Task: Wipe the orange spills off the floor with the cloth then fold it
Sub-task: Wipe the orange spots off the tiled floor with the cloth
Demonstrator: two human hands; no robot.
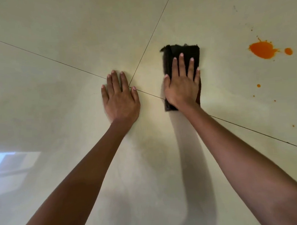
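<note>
The dark brown folded cloth point(184, 49) lies flat on the floor as a narrow, thick rectangle. Its long side runs away from the person, and its far left corner is frayed and slightly lifted. The right hand point(182, 87) lies on top of it, palm down with straight, spread fingers, pressing rather than gripping; the cloth shows beyond the fingertips and along both sides of the hand. The left hand point(120, 98) rests flat on the bare tile just to the left, fingers straight and together, holding nothing, with its thumb at the point where the thin dark grout lines point(45, 56) meet. The large orange spill point(262, 50) sits well to the right of the cloth, with bare floor between them. A smaller orange blob point(288, 51) lies just beside it on its right. Nearer the person is a round orange droplet point(258, 85) and a scatter of tiny specks. One grout line passes under the near end of the cloth and runs on to the right edge. The glossy cream tiled floor point(70, 39) fills the whole view. It carries soft shadows of both forearms and a pale blue window reflection point(8, 166) at the lower left.
</note>
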